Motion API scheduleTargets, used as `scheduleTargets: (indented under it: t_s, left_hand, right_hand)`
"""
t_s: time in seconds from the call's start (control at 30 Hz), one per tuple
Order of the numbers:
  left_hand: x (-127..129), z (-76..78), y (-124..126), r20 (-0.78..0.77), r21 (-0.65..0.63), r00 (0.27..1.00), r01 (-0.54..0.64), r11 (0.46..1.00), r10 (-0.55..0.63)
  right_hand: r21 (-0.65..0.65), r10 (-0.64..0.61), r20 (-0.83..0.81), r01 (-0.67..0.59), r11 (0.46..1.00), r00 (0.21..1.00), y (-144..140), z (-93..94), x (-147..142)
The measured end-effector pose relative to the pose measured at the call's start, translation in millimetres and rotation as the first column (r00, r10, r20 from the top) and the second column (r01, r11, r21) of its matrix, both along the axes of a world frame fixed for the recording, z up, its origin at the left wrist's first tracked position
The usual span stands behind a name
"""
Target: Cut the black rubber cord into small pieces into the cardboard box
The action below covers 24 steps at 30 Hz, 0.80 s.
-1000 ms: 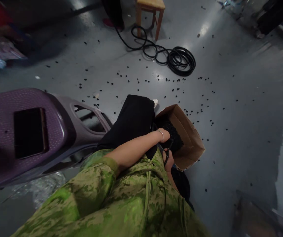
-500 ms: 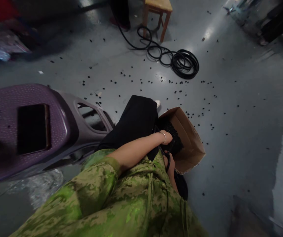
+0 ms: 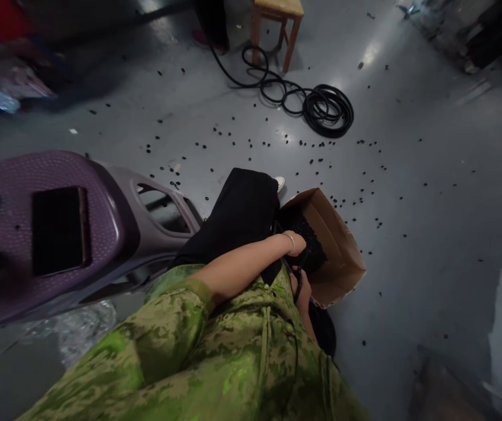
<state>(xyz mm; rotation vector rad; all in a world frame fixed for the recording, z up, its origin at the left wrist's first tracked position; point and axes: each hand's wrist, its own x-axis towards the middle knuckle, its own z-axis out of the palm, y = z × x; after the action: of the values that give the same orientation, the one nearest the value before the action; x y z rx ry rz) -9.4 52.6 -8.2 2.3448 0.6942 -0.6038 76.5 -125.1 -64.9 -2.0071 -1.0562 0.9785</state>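
An open cardboard box point(image 3: 340, 248) sits tilted by my lap, with a heap of small black pieces point(image 3: 314, 242) inside. My left hand point(image 3: 296, 242), with a bracelet at the wrist, reaches across to the box opening. Its fingers are curled and partly hidden, and what they grip does not show clearly. Just below, my right hand point(image 3: 304, 287) is closed around a black curved object point(image 3: 298, 279) whose kind I cannot make out. Both hands are close together at the near side of the box.
To the left, a purple plastic stool point(image 3: 106, 216) bears a phone point(image 3: 59, 231). Small black pieces lie scattered over the grey floor point(image 3: 430, 234). A coiled black hose point(image 3: 328, 111) lies ahead near a wooden stool point(image 3: 278, 8). Another person's foot point(image 3: 210, 40) is beside it.
The view has shifted very slightly. Both hands stay almost in the same place at the box, with no clear change in their hold.
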Motion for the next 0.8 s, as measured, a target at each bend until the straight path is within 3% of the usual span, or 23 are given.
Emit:
scheduleTargets:
  t_s: [0.43, 0.8]
  left_hand:
    - [-4.5, 4.8, 2.9, 0.067, 0.004, 0.995, -0.077, 0.997, 0.077]
    - [-1.5, -5.4, 5.1, 0.011, 0.008, 0.998, -0.06, 0.998, 0.06]
  right_hand:
    - [0.01, 0.007, 0.097, -0.008, 1.0, 0.995, -3.0, -6.2, -0.2]
    - [-0.017, 0.047, 0.14, -0.045, 0.999, 0.989, -0.7, -16.2, 0.5]
